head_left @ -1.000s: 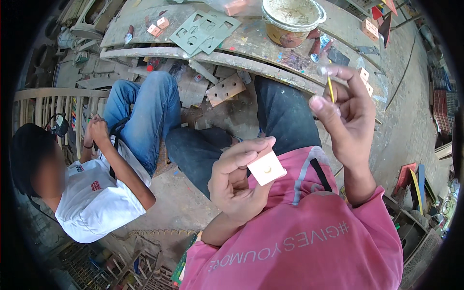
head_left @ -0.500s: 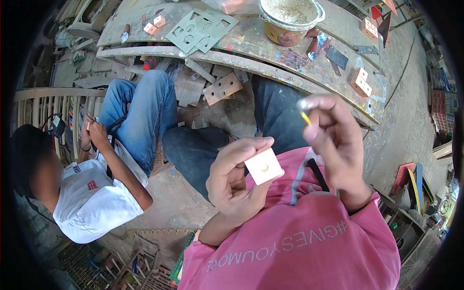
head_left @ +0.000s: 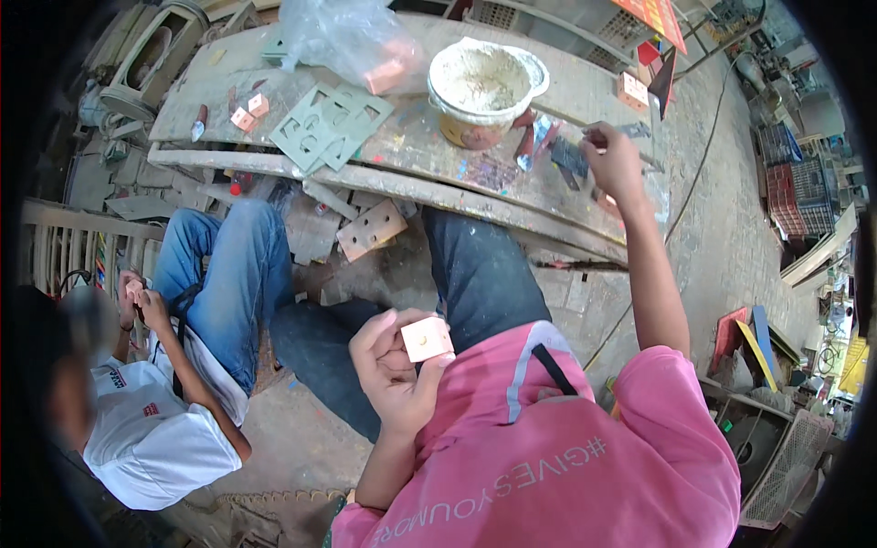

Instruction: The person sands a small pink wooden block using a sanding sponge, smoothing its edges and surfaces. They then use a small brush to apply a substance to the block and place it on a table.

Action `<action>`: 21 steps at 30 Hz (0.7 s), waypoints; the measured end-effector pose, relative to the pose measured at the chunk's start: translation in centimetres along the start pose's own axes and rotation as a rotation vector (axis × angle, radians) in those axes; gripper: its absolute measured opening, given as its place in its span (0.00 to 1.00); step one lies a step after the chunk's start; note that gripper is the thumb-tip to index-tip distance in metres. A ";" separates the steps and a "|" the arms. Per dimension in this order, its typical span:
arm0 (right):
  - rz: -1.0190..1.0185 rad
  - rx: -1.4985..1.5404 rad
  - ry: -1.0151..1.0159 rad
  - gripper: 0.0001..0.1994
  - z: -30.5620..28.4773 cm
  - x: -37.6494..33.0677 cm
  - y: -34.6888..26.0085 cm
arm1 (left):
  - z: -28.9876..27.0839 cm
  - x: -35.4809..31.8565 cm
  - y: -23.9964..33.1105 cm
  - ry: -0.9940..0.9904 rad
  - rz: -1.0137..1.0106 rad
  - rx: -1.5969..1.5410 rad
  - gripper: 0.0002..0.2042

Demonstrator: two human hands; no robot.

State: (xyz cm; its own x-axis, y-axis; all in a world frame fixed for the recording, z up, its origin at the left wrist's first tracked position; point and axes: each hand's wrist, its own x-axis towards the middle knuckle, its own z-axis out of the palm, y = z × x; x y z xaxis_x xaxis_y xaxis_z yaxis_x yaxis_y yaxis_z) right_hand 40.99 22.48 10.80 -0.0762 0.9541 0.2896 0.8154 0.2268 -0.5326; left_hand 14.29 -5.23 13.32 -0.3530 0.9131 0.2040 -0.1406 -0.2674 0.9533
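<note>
My left hand [head_left: 393, 379] is raised in front of my pink shirt and holds a small square tan plate [head_left: 427, 340] with a hole in it, pinched between thumb and fingers. My right hand [head_left: 614, 163] is stretched out over the right part of the wooden bench [head_left: 411, 151]. Its fingers are pinched on a thin stick [head_left: 592, 141] just above several small tools [head_left: 553, 151] lying on the bench. My dark trouser legs run under the bench.
On the bench stand a bucket of pale powder [head_left: 480, 91], green cut-out plates [head_left: 329, 123], a plastic bag [head_left: 352, 46] and small square pieces [head_left: 247, 114]. A drilled plate [head_left: 370, 228] lies below. At my left sits a person in blue jeans [head_left: 228, 292], hands [head_left: 137, 300] on a small piece.
My right hand has moved from in front of my chest out and forward to the bench. My left hand has kept the square plate in about the same place.
</note>
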 end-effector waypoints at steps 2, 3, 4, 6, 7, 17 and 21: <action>-0.153 0.025 0.096 0.09 -0.2 1.2 -2.1 | -0.4 0.8 -0.6 0.069 -0.094 0.032 0.27; -0.228 0.037 0.144 0.09 -0.6 1.9 -4.1 | -1.1 1.2 -1.8 0.100 -0.159 0.048 0.25; -0.116 0.229 0.016 0.09 -1.2 3.0 -6.1 | -2.6 1.5 -4.0 0.125 -0.226 0.061 0.24; -0.221 0.227 -0.145 0.09 -1.5 5.3 -10.3 | -5.4 2.1 -8.8 0.178 -0.292 0.101 0.21; -0.271 0.227 -0.225 0.09 -1.0 6.5 -11.9 | -6.8 2.2 -11.7 0.207 -0.287 0.128 0.19; -0.531 -0.440 -0.620 0.08 7.9 11.8 -13.2 | -9.0 3.6 -18.9 0.246 -0.412 0.110 0.18; -0.537 -0.458 -0.601 0.08 7.7 11.4 -13.4 | -8.4 4.7 -19.8 0.221 -0.426 0.040 0.17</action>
State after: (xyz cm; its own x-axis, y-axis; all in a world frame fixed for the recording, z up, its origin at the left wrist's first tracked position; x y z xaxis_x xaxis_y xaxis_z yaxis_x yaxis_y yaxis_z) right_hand 24.83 31.82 15.13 -0.6901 0.7133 -0.1225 0.7217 0.6909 -0.0430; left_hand 7.64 1.74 -6.49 -0.4605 0.8505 -0.2542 -0.2809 0.1320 0.9506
